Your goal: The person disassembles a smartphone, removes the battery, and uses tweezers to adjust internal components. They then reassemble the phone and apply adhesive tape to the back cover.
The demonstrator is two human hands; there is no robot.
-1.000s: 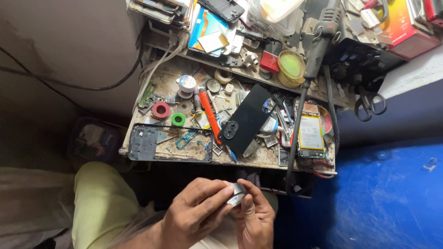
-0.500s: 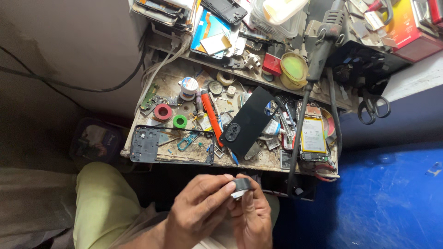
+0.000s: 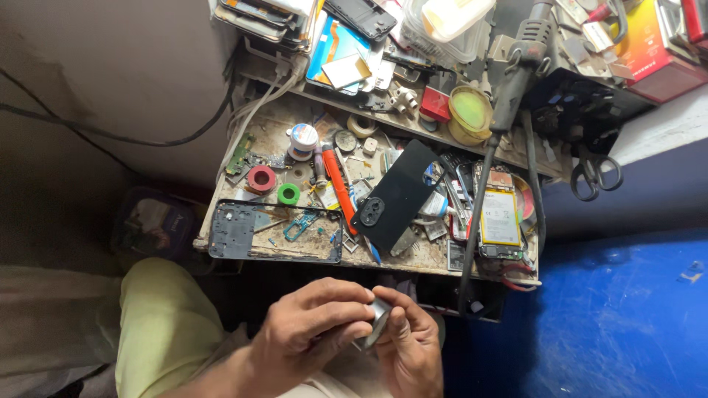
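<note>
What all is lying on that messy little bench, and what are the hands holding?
Phone back cover: one, black, bench middle.
Phone frame: one, dark, bench front left.
Open phone: one, yellow battery showing, bench right.
Tape rolls: two, red and green, bench left.
Tool: one, orange, beside the cover.
Round tin: one, yellow-green, shelf.
Scissors: one, dark, hanging right.
Metal piece: one, silvery, between both hands.
Left hand: pinches the piece.
Right hand: holds it too.

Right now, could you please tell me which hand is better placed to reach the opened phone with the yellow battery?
The right hand, probably: it lies nearer the opened phone and only pinches the small grey piece, which the left hand wraps.
</note>
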